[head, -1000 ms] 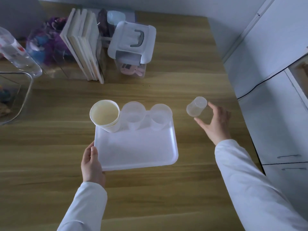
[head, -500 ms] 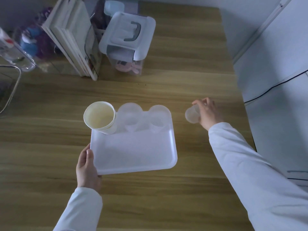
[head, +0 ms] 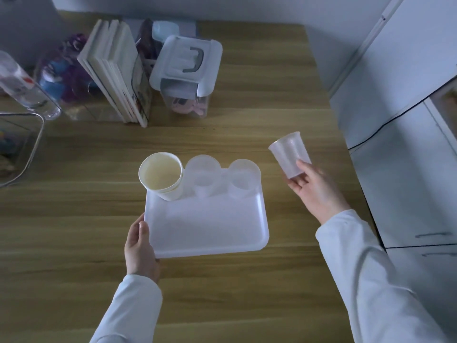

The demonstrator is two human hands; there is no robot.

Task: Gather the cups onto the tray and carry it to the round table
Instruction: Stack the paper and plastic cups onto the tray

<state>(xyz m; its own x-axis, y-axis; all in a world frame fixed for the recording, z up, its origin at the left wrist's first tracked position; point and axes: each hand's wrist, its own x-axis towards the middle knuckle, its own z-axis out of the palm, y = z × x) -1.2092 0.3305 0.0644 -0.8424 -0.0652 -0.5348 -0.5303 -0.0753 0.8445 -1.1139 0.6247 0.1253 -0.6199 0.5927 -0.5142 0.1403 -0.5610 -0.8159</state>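
Now the wooden table (head: 222, 305) bears a white tray (head: 210, 229), whose near-left corner the left hand (head: 139, 246) grips. Along its far edge stand a paper cup (head: 162, 178) and two clear cups (head: 203, 178) (head: 243, 179). Right of the tray, the right hand (head: 317, 191) holds a tilted clear plastic cup (head: 290, 153) aloft by its base.

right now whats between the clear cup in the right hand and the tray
Nothing. In the head view, only bare wooden tabletop shows between the clear cup held in the right hand and the tray.
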